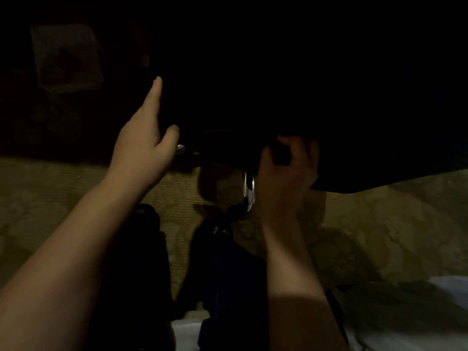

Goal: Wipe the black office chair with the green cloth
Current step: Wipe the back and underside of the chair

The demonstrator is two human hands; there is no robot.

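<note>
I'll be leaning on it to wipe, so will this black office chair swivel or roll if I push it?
The black office chair sits on one shiny column, so probably swivels. The carpet likely slows rolling. Your left hand flat on its side and right hand gripping its edge should steady it.

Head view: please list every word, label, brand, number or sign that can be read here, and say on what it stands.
Readable text: none; the picture is very dark.
Chair: no label or brand shows on it.
Pale square, upper left: it bears a faint reddish mark, too dark and blurred to read.
Floor: a pattern only, no writing.
</note>
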